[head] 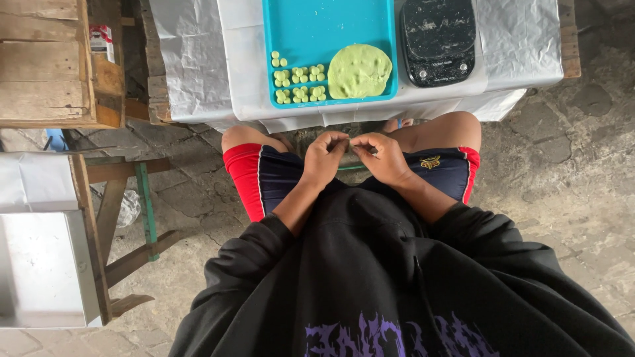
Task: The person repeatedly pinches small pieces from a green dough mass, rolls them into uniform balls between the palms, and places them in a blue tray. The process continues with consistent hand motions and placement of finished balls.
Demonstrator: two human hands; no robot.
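My left hand [324, 157] and my right hand [381, 156] meet over my lap, just below the table edge, fingertips touching. Their fingers are curled as if pinching something small between them; what it is cannot be seen. On the table ahead lies a blue tray [311, 26]. It holds a flat round of green dough [359, 70] on its right side and several small green dough pieces [299, 84] in rows on its left. A black kitchen scale [438, 41] dusted with flour stands right of the tray.
The table is covered with white sheeting [192, 59]. A wooden crate [46, 63] stands at the upper left. A wooden bench with a metal-lined box [46, 264] is at my left. Stone paving [562, 192] lies all around.
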